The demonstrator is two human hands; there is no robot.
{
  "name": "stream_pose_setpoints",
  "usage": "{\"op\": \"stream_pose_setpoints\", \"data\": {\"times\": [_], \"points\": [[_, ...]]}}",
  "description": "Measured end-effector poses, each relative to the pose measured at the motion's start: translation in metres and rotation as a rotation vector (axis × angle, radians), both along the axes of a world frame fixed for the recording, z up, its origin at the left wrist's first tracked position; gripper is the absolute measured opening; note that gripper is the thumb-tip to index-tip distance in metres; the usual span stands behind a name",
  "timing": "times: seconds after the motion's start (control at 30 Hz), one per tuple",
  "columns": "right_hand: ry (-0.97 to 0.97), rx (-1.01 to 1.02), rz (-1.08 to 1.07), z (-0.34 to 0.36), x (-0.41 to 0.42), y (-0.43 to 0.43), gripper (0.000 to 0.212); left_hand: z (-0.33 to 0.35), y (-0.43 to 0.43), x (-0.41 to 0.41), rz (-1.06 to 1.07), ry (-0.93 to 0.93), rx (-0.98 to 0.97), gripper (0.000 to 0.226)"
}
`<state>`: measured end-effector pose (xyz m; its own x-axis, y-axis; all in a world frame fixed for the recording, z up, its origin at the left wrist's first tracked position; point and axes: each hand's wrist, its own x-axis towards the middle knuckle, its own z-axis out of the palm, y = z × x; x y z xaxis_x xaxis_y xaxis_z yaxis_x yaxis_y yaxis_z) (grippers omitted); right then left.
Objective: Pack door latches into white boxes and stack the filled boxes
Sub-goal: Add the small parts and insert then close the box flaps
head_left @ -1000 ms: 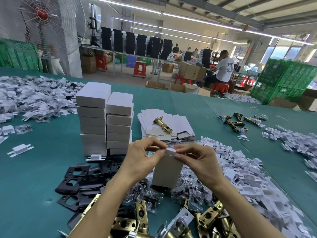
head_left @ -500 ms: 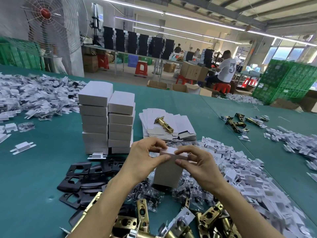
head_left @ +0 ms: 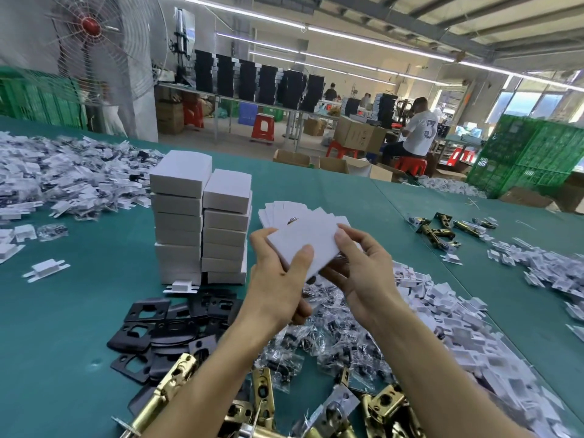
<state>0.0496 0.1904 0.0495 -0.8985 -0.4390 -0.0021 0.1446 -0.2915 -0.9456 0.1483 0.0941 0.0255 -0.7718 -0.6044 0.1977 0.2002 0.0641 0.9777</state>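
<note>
Stacks: closed white boxes in two columns side by side, left of centre on the green table; their contents are hidden.
Held box: white box at frame centre, raised above the table with its broad face up and tilted; it looks closed, and what is inside cannot be seen.
Grip: left hand clamps the box's near left corner, thumb on the top face and fingers beneath; right hand pinches its right edge.
Blanks: flat unfolded cartons fanned out just behind the held box, partly covered by it.
Inserts: white pieces heaped down the right side, with a second heap at upper left.
Latches: brass door latches piled along the bottom edge, partly under the forearms; a smaller cluster lies at centre right.
Plates: black plates overlapping at lower left, in front of the stacks.
Bags: clear bags of small dark parts beneath the hands.
Counts: two stacks of roughly six boxes each, one box in hand; the latches, plates, bags and inserts are too many to count.
</note>
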Motion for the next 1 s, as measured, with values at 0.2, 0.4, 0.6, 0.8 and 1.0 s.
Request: {"op": "stream_pose_setpoints", "data": {"times": [0.2, 0.4, 0.6, 0.8, 1.0], "points": [[0.073, 0.012, 0.166, 0.024, 0.004, -0.017, 0.026, 0.015, -0.012, -0.014, 0.250, 0.128, 0.084, 0.015], [0.280, 0.175, 0.285, 0.035, 0.014, -0.020, 0.063, 0.054, -0.048, -0.040, 0.446, 0.230, 0.284, 0.027], [0.223, 0.320, 0.326, 0.016, 0.015, -0.009, 0.035, 0.056, -0.063, -0.046, 0.470, 0.223, 0.394, 0.039], [0.183, 0.387, 0.377, 0.001, 0.009, 0.009, 0.021, 0.050, -0.056, -0.052, 0.604, 0.360, 0.491, 0.048], [0.137, 0.430, 0.397, -0.016, -0.006, 0.022, 0.017, 0.051, -0.057, -0.062, 0.705, 0.451, 0.580, 0.052]]}}
